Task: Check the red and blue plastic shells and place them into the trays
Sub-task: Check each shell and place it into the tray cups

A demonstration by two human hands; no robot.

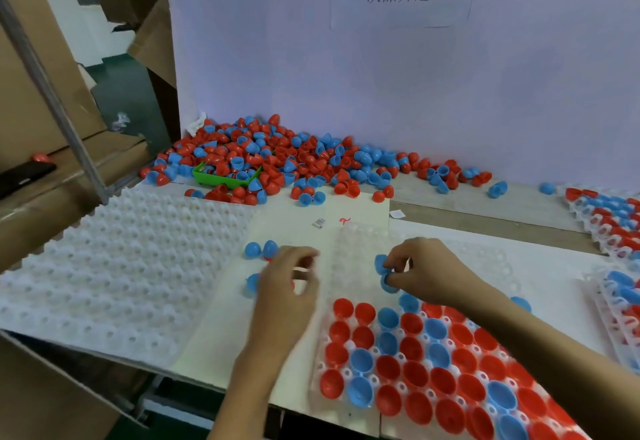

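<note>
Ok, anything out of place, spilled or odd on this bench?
Mostly orderly. The shell pile sprawls loose along the back wall, half burying a green bin. One red shell lies apart on the cardboard at far left. A small red scrap sits on the white sheet.

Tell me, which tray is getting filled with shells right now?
The clear tray under the hands: its near rows hold red and blue shells. The white trays on the left hold none.
</note>
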